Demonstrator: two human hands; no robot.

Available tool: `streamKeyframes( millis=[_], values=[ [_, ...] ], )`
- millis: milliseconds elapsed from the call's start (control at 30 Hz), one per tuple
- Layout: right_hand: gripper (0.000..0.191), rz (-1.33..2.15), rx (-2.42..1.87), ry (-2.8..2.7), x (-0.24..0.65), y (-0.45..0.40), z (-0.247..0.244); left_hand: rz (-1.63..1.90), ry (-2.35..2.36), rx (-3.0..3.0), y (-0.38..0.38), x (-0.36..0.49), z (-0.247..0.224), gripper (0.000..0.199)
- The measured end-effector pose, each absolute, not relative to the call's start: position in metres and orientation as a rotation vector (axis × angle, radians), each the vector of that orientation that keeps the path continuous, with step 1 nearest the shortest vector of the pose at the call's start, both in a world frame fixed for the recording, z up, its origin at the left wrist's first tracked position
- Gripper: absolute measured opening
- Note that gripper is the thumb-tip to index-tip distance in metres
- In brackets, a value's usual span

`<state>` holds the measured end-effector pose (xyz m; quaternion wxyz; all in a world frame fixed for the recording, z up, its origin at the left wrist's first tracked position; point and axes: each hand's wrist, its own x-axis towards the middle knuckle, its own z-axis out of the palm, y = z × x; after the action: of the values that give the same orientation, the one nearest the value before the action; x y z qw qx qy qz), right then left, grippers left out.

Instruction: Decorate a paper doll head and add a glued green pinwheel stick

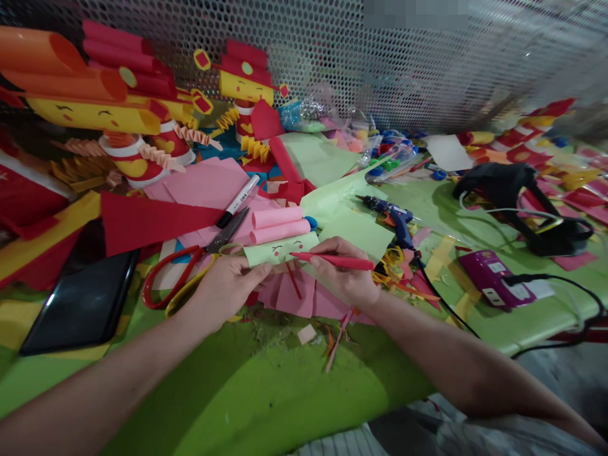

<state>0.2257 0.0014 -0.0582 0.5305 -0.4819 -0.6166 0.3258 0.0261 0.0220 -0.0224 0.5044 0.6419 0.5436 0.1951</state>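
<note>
The left hand point(228, 282) pinched a green paper face point(285, 245). The right hand point(350, 282) gripped a red marker point(349, 261) aimed at it.

Black device point(85, 291), purple box point(494, 278), perforated panel point(323, 57)

Bare forearms point(126, 372), pale striped clothing point(344, 442)

Red pen point(350, 261) at pale-green paper face point(286, 246)
</note>
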Motion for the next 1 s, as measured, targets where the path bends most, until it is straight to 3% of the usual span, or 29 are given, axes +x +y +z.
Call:
streamKeyframes(
  millis=[1000],
  values=[
    [0.007, 0.755, -1.107, -1.519, 0.2241, 0.0018, -0.0571, 0.444, 1.301, 1.58, 0.022, 0.0264, -0.0203, 0.029]
  ],
)
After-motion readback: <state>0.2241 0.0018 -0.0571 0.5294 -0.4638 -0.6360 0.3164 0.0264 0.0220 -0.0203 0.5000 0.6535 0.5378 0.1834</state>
